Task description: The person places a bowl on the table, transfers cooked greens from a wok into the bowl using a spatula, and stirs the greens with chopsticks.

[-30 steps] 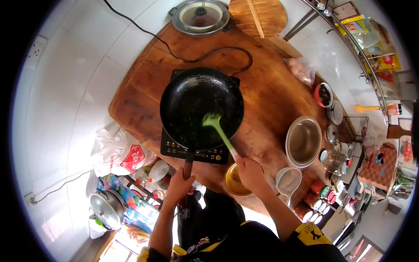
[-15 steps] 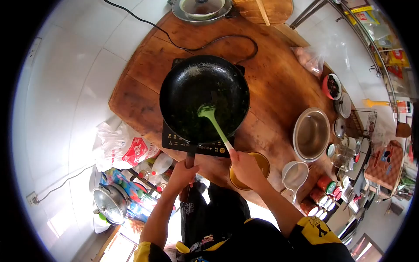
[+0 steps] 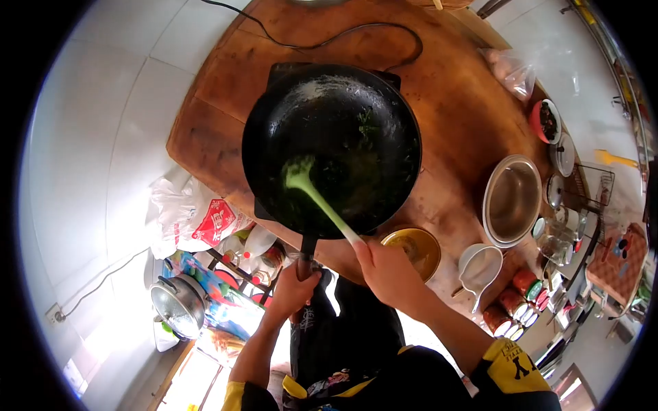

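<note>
A black wok (image 3: 343,137) covers most of the dark cooker (image 3: 284,68) beneath it, hiding the control panel. Whether its base touches the cooker cannot be seen. My left hand (image 3: 293,291) is wrapped round the wok's handle (image 3: 308,246), close to my body. In my right hand (image 3: 387,270) is a light green spatula (image 3: 325,203), its head against the lower left inside of the wok. Dark green bits (image 3: 367,123) cling to the wok's far wall; the rest of its contents is too dark to make out. Beside my right hand stands a yellow-brown bowl (image 3: 428,250).
To the right are a steel basin (image 3: 510,198), a white ladle-like scoop (image 3: 480,267) and several jars (image 3: 510,301). A red bowl (image 3: 545,122) and a bag of eggs (image 3: 510,72) sit farther back. A black cord (image 3: 336,38) crosses the wooden table (image 3: 226,123).
The wok has come nearer to me and looks larger, now covering the cooker's panel. The spatula head has moved left inside it. The whole view has shifted a little.
</note>
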The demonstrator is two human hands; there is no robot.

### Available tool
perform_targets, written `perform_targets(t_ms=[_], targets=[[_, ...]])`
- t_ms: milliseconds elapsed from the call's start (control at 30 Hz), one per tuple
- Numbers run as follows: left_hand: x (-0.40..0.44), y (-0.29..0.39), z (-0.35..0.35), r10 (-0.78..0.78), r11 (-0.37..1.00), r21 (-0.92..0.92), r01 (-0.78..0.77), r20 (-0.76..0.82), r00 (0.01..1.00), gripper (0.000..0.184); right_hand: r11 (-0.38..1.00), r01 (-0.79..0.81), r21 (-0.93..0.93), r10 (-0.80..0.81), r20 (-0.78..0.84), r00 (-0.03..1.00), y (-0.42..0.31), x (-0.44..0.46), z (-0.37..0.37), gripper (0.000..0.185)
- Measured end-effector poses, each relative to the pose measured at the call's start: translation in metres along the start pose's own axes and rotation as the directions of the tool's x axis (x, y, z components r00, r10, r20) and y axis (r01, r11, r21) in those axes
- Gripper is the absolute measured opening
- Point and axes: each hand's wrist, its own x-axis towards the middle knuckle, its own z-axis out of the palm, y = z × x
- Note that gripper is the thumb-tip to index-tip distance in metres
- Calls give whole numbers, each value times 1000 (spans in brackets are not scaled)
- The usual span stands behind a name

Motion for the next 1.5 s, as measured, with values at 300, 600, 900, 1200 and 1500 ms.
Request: perform_targets(t_ms=[300, 600, 900, 1200, 1500], targets=[[-76, -14, -2, 15, 992, 129, -1, -105, 994, 24, 938, -6, 347, -68, 201, 977, -30, -44, -26, 39], [-127, -55, -5, 93, 980, 185, -69, -124, 988, 22, 998, -13, -56, 29, 300, 954, 10, -144, -56, 38], [-161, -81, 8, 224, 918, 343, -198, -38, 974, 26, 523, -564, 639, 43, 641, 766, 15, -181, -3, 50], [-187, -105, 17, 196, 935, 308, -178, -31, 980, 27, 770, -561, 303, 329, 565, 756, 66, -252, 7, 41], [-214, -93, 42, 110, 959, 267, -94, -46, 993, 24, 387, -636, 668, -8, 692, 722, 32, -215, -21, 44]])
